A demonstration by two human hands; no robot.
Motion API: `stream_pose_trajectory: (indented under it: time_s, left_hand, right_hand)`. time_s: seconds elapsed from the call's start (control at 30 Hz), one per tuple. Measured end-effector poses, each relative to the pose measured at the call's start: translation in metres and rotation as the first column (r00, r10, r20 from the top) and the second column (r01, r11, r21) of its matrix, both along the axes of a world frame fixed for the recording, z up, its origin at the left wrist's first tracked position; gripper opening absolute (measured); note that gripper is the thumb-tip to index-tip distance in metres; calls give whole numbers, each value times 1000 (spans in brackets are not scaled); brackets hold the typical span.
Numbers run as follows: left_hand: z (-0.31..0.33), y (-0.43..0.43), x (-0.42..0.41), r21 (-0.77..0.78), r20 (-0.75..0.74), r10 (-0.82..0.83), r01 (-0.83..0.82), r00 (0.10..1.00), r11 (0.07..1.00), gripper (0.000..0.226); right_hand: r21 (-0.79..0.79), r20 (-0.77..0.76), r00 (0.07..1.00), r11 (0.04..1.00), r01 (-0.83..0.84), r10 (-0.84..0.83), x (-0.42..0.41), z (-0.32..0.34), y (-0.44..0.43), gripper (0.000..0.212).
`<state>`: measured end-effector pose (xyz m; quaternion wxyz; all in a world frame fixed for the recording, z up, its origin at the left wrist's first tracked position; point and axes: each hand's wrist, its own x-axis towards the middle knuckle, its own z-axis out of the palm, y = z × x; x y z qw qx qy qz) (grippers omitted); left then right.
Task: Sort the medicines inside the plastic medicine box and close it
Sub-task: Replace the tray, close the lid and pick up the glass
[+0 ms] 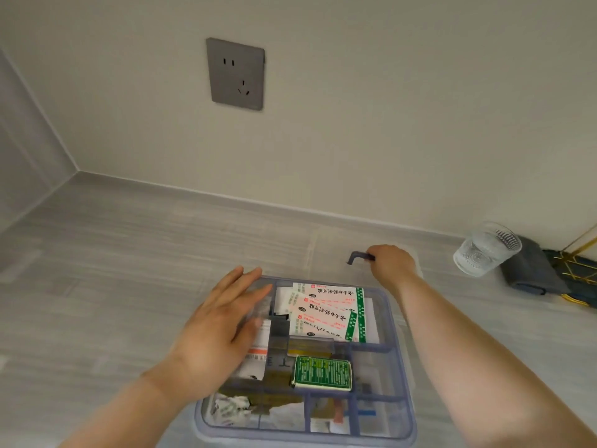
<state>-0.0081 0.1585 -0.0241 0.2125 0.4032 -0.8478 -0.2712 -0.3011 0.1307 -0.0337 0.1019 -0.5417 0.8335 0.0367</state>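
Observation:
The clear plastic medicine box (pixel 402 357) with a bluish rim stands open on the counter right below me. Its back compartment holds white, red and green sachets (pixel 326 313). A green medicine packet (pixel 323 373) lies in the middle, and crumpled wrappers (pixel 231 410) fill the front left compartment. My left hand (pixel 223 328) is spread flat over the box's left side, holding nothing. Just behind the box, my right hand (pixel 391 265) is closed on the dark handle (pixel 355 255) of the transparent lid (pixel 329 250), which is hard to make out against the counter.
A ribbed drinking glass (pixel 486 250) stands at the right, next to a folded grey cloth (pixel 529 270) and a dark item with gold lines (pixel 578 276). A grey wall socket (pixel 235 74) sits above the counter. The wall runs close behind the lid.

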Motion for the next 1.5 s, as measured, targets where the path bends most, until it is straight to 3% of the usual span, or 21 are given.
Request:
stream_pose_trajectory:
  time_s: [0.17,0.27,0.4,0.5,0.57,0.7,0.77,0.87,0.97,1.13,1.2,1.43,1.5]
  left_hand:
    - [-1,2,1,2,-55,2,-2,998,1000,43]
    - [3,4,0,66,-203,21,-8,979,998,43]
    - [7,10,3,238,-449,216,-117,867,964,40]
    - [0,17,19,443,-459,423,-212,782,871,37]
    - [-3,24,29,599,-458,505,-166,731,783,37]
    - [-4,37,40,766,-453,572,-30,683,642,40]
    - [-3,42,44,790,-442,578,-8,686,613,41]
    - [1,46,47,810,-420,581,0,697,586,41]
    - [5,50,47,774,-433,516,12,739,633,32]
    - [10,56,44,707,-432,465,-31,772,707,23]
    - [12,56,41,699,-395,450,-56,801,713,30]
    - [15,50,31,665,-321,425,-118,846,737,35]
    - [14,48,29,673,-323,435,-119,841,730,34]
  right_hand:
    - [-138,-57,998,990,-5,-3,2,27,0,37]
    - [-274,-115,993,962,-19,-13,3,64,0,33]
    - [-484,-101,995,874,-30,-21,17,118,20,25]
    - [-573,-48,997,816,-72,54,42,142,50,24]
    - [-614,-23,993,782,-107,118,64,145,73,27]
    - [-538,35,964,818,-203,263,118,120,110,38]
    - [-463,29,956,851,-247,293,135,99,121,40]
    - [-489,29,962,843,-223,271,146,80,130,40]
    - [-523,-5,972,828,-201,233,150,75,131,40]
    - [-436,-112,970,866,-245,218,156,67,127,40]
    - [-401,-135,966,879,-257,221,160,62,125,39]
    - [-451,-35,959,851,-268,283,156,51,128,42]
    - [-395,-3,953,875,-278,302,154,48,128,50]
